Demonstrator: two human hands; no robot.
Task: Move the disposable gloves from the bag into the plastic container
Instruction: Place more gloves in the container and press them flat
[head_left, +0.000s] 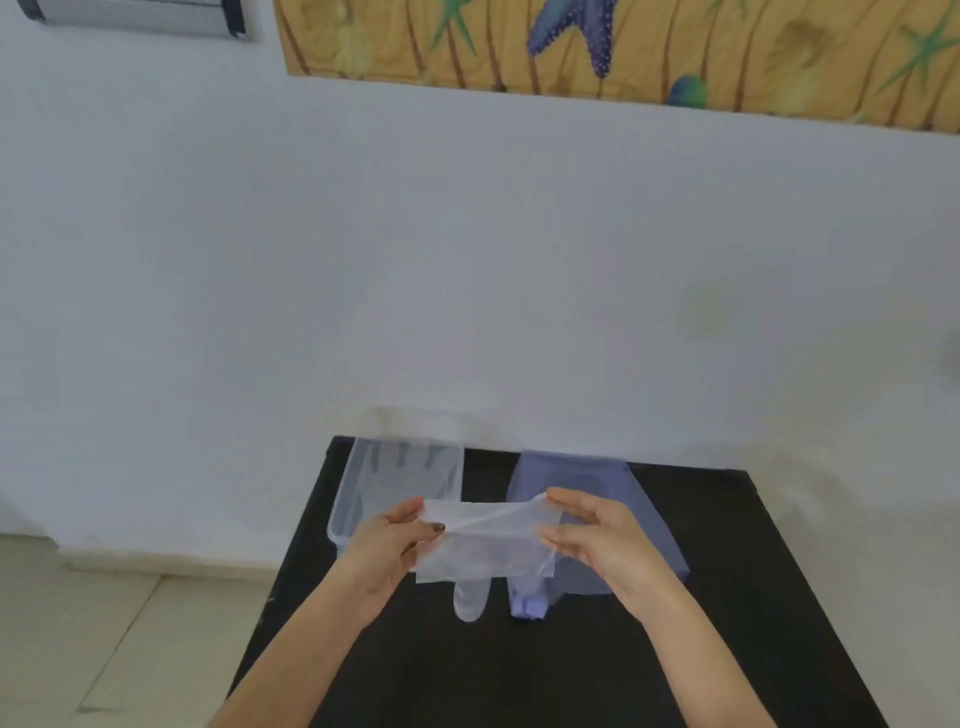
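Head view: left hand (387, 545) and right hand (597, 540) each pinch a clear disposable glove (483, 545), stretched between them above the black table (727, 597).

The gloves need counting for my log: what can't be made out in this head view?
- Bag: contents hidden by the right hand and its tinted film.
- Container: gloves inside blur together; count unclear.
- Held glove, pinched with the left hand: single or several layers, unclear.
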